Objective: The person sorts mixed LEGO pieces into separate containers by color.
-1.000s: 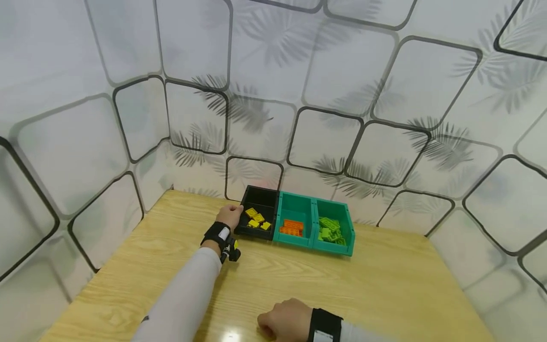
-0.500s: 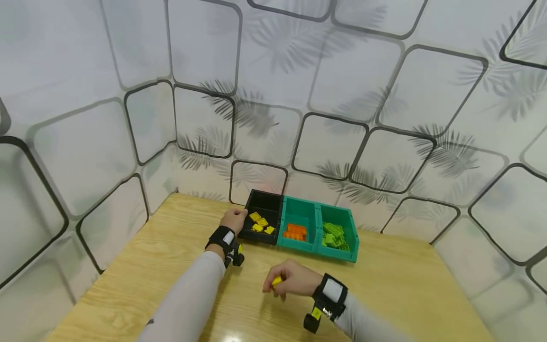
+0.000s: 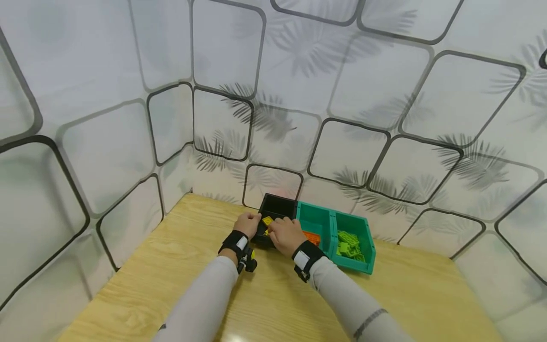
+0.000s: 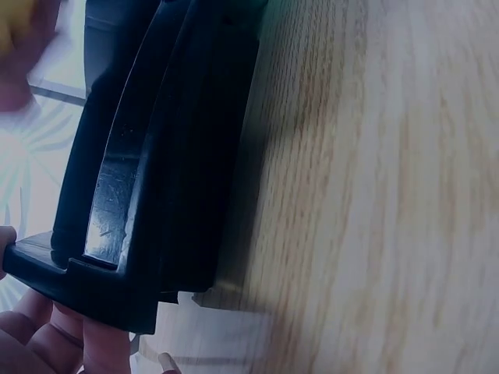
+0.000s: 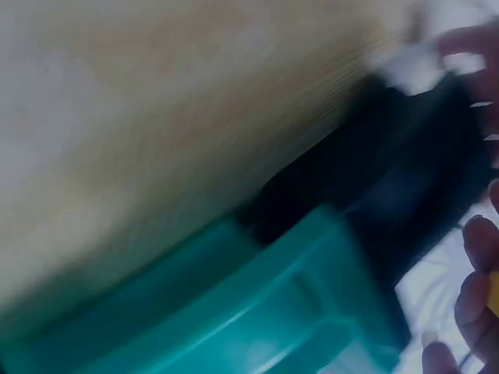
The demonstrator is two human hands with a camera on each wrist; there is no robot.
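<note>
My left hand (image 3: 247, 224) grips the left side wall of a black bin (image 3: 278, 205). In the left wrist view its fingers (image 4: 66, 335) wrap the corner of the bin's rim. Over the front of this bin is my right hand (image 3: 287, 235). Its fingertips (image 5: 470, 308) pinch a yellow toy brick (image 5: 494, 294), of which only a sliver shows at the edge of the right wrist view. Inside the black bin lie yellow bricks (image 3: 268, 221), partly hidden by the right hand.
Two teal bins (image 3: 317, 214) join the black one on its right. One holds orange bricks (image 3: 313, 238), partly behind the right hand; the other holds several green bricks (image 3: 349, 247). All stand on a wooden table (image 3: 273, 304) before a patterned curtain (image 3: 282, 128).
My right hand has come up from the table's near side, carrying a yellow brick forward and left to the black bin. The left hand has kept its grip on the bin's wall.
</note>
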